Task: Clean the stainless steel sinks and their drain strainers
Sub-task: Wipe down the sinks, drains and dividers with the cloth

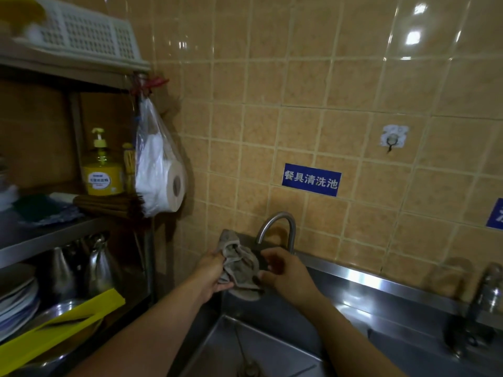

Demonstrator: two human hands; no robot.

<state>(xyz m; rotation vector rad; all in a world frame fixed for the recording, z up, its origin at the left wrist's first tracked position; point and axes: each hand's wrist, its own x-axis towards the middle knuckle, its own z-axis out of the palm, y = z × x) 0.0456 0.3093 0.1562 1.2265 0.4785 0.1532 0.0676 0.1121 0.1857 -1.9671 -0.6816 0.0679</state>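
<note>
Over the back left corner of the sink [272,346], both hands hold a crumpled grey cloth [239,265]. Left hand [211,276] grips the cloth's left side, fingers curled round it; right hand [283,270] pinches the right side, with a dark flat patch by its fingertips, can't tell what it is. Cloth hangs bunched between the two grips, lower fold touching or just above the sink ledge, unclear which. Just behind the grip, the curved faucet [277,227] is off, no water visible. Below and nearer than the grip, a drain fitting [247,370] at the basin bottom, partly cut off. Second tap [487,289] well right of the grip.

Step, judged: readying or wringing the cloth before wiping. Next move likely calls for a firm one-hand grip and lowering the cloth onto the basin wall, then working down to the strainer.
</note>
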